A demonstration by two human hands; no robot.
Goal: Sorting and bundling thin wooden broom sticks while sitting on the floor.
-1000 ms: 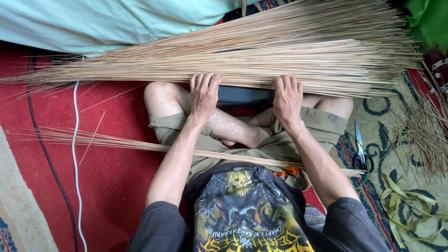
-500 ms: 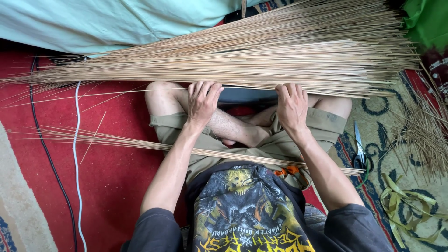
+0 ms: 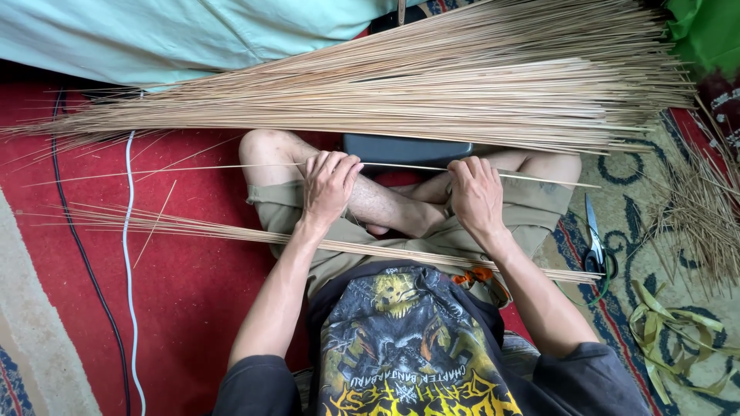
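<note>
I sit cross-legged on the floor. A big bundle of thin tan sticks (image 3: 432, 85) lies across in front of my knees. My left hand (image 3: 327, 185) and my right hand (image 3: 475, 196) both pinch one single thin stick (image 3: 231, 166), pulled a little toward me out of the bundle and stretched level between them. A smaller sheaf of sticks (image 3: 193, 227) lies across my lap, under my forearms. A dark flat box (image 3: 405, 149) shows between my hands, partly under the bundle.
Scissors (image 3: 595, 243) lie on the patterned rug at my right, beside green leaf strips (image 3: 678, 335) and a heap of short stick ends (image 3: 705, 212). Black and white cables (image 3: 127, 254) run down the red carpet at left. Pale cloth (image 3: 154, 35) lies behind the bundle.
Both hands have drawn back from the bundle's edge toward my lap, bringing one stick out of it. The stick now lies clear of the bundle.
</note>
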